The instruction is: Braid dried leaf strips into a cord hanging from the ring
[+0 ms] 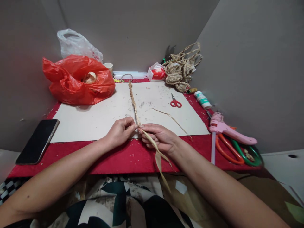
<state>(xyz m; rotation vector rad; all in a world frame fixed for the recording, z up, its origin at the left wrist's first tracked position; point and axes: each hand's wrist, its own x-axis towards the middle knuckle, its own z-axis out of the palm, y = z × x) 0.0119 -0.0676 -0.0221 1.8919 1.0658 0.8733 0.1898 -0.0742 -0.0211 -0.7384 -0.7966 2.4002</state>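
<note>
A thin braided cord of dry, straw-coloured husk [133,103] runs from the far side of the white sheet [78,125] toward me. At its near end, my left hand [122,129] pinches it between thumb and fingers. Close beside, touching the same spot, my right hand [159,136] is closed on the loose husk strips [155,147], which hang past the table's front edge. One loose strip [172,118] lies on the sheet to the right, below small red-handled scissors [175,102].
An orange-red plastic bag [78,82] stands back left, with a phone [38,141] nearer me. Coiled braids [177,72] are heaped back right beside a tissue pack [156,72]. A pink glue gun [228,129] lies over large-handled tools [229,150] at the right edge.
</note>
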